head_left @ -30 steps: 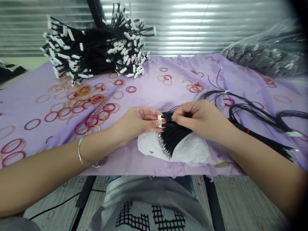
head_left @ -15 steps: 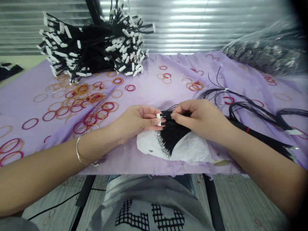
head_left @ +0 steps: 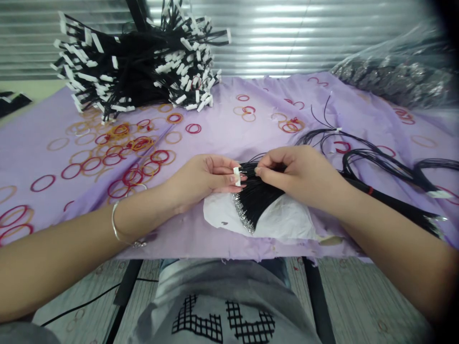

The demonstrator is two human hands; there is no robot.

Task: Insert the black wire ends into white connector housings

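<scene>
Between the thumb and fingers of my left hand [head_left: 211, 177] is a small white connector housing [head_left: 237, 176]. Thin wires with metal ends reach its right side; whether they sit inside it I cannot tell. My right hand [head_left: 287, 167] is closed in a pinch just right of the housing, gripping a black wire [head_left: 253, 172]. Beneath both hands a fanned bundle of black wires [head_left: 263, 198] lies on a white sheet [head_left: 290, 220]. Silvery metal terminals [head_left: 244, 215] line the bundle's left end.
A purple cloth [head_left: 201, 148] covers the table, scattered with red and yellow rubber bands [head_left: 132, 177]. A big pile of black cables with white connectors [head_left: 139, 71] stands at the back left. More black wires [head_left: 380, 157] lie right; a clear plastic bag [head_left: 398, 81] is behind.
Both hands keep nearly the same pose, with the housing still in my left fingers. The whole view has shifted very slightly.
</scene>
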